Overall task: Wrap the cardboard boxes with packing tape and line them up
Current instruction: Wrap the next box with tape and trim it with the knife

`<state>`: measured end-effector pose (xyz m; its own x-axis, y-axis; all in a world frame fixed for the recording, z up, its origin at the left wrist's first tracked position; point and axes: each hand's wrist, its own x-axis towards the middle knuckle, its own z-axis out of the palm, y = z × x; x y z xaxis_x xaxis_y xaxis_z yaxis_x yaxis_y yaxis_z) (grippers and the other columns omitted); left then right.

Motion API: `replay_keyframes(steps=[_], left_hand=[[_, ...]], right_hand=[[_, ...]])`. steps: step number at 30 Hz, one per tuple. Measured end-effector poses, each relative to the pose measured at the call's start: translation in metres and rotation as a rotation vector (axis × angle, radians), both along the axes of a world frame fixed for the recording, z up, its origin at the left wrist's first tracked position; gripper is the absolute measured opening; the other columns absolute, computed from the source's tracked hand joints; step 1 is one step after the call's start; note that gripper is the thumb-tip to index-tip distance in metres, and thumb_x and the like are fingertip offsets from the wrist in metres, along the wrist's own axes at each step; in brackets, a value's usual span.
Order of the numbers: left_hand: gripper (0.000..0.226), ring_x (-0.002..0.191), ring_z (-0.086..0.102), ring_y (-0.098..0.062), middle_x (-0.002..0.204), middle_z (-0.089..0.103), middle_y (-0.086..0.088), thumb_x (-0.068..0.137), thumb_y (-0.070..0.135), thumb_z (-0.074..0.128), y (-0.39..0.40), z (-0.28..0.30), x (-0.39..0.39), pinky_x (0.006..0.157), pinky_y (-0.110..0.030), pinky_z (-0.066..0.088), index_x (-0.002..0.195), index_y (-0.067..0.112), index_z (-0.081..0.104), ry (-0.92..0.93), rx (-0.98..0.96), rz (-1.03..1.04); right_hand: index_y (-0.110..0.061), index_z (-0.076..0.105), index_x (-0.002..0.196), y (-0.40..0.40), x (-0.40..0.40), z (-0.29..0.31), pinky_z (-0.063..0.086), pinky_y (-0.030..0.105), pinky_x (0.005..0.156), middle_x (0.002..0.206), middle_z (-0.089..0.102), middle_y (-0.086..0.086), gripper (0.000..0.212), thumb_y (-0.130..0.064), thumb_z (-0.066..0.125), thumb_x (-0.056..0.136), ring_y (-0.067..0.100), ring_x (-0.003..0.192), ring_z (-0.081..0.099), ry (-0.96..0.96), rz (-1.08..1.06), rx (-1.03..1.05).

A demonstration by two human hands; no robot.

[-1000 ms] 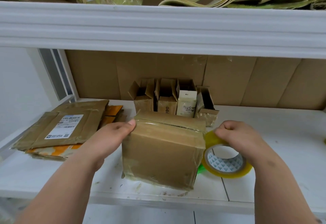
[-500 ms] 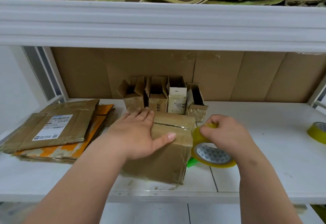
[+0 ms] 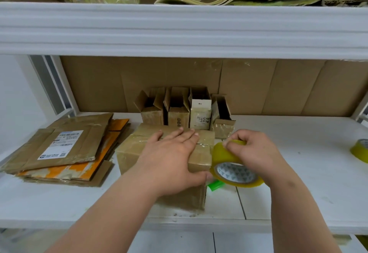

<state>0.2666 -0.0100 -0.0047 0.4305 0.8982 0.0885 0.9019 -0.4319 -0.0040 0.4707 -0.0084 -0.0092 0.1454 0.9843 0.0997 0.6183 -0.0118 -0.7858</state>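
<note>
A tape-wrapped cardboard box (image 3: 131, 153) stands on the white shelf (image 3: 308, 173) in front of me. My left hand (image 3: 171, 157) lies flat on its top with straight fingers, thumb at the box's right edge. Against the box's right side, my right hand (image 3: 256, 153) grips a yellow packing tape roll (image 3: 235, 171), fingers curled over its rim. A strip of tape runs from the roll onto the box top. Several small open cardboard boxes (image 3: 179, 109) stand in a row behind.
Flattened cardboard and mailers (image 3: 65, 149) are stacked at the left. A second tape roll (image 3: 360, 150) lies at the far right. A small green object (image 3: 215, 185) sits under the held roll. An upper shelf (image 3: 179, 27) overhangs close above.
My left hand moved from the box's left side onto its top and slid further right. The tape roll stayed against the box's right side.
</note>
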Motion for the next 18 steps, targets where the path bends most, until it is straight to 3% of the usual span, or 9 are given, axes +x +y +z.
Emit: replay_keyframes(steps=[4, 7, 10, 13, 15, 18], left_hand=[[0.085, 0.146, 0.006, -0.003, 0.161, 0.008, 0.027, 0.078, 0.065, 0.039, 0.000, 0.007, -0.021, 0.117, -0.036, 0.008, 0.156, 0.041, 0.015, -0.076, 0.009, -0.013], [0.081, 0.140, 0.009, -0.009, 0.158, 0.016, 0.024, 0.073, 0.054, 0.031, 0.005, 0.005, -0.042, 0.117, -0.038, 0.017, 0.154, 0.042, 0.025, -0.166, -0.012, -0.014], [0.074, 0.142, 0.019, -0.009, 0.156, 0.029, 0.019, 0.077, 0.035, 0.037, 0.015, -0.006, -0.062, 0.120, -0.040, 0.020, 0.151, 0.038, 0.036, -0.315, -0.025, -0.016], [0.063, 0.145, 0.021, -0.005, 0.153, 0.034, 0.020, 0.086, 0.015, 0.046, 0.019, -0.020, -0.073, 0.122, -0.030, 0.013, 0.147, 0.034, 0.044, -0.490, -0.004, 0.000], [0.055, 0.144, 0.023, -0.002, 0.148, 0.038, 0.022, 0.087, 0.025, 0.047, 0.018, -0.024, -0.073, 0.119, -0.024, 0.014, 0.142, 0.032, 0.051, -0.586, 0.013, 0.027], [0.054, 0.135, 0.037, -0.004, 0.137, 0.049, 0.019, 0.086, 0.053, 0.049, 0.020, -0.027, -0.065, 0.111, -0.024, 0.027, 0.131, 0.028, 0.061, -0.618, 0.124, 0.050]], right_hand=[[-0.024, 0.076, 0.088, -0.004, 0.003, -0.008, 0.053, 0.035, 0.073, 0.090, 0.074, 0.001, 0.011, -0.021, 0.069, 0.081, 0.024, 0.088, 0.069, 0.413, 0.177, -0.035], [-0.018, 0.074, 0.104, -0.005, 0.000, -0.013, 0.054, 0.032, 0.075, 0.097, 0.075, 0.007, 0.039, -0.019, 0.064, 0.067, 0.023, 0.091, 0.070, 0.538, 0.385, -0.046], [-0.014, 0.067, 0.115, -0.004, -0.019, -0.021, 0.055, 0.025, 0.072, 0.101, 0.076, 0.006, 0.047, -0.014, 0.070, 0.069, 0.018, 0.089, 0.071, 0.669, 0.509, -0.086], [-0.018, 0.056, 0.127, -0.003, -0.041, -0.035, 0.055, 0.030, 0.076, 0.105, 0.073, 0.010, 0.060, -0.015, 0.076, 0.071, 0.021, 0.090, 0.069, 0.735, 0.538, -0.108], [-0.021, 0.050, 0.128, -0.005, -0.050, -0.040, 0.055, 0.032, 0.072, 0.101, 0.072, 0.012, 0.062, -0.018, 0.077, 0.072, 0.022, 0.086, 0.068, 0.776, 0.528, -0.123], [-0.016, 0.050, 0.116, -0.009, -0.054, -0.043, 0.051, 0.030, 0.064, 0.088, 0.074, 0.005, 0.051, -0.028, 0.075, 0.072, 0.017, 0.076, 0.068, 0.762, 0.474, -0.139]])
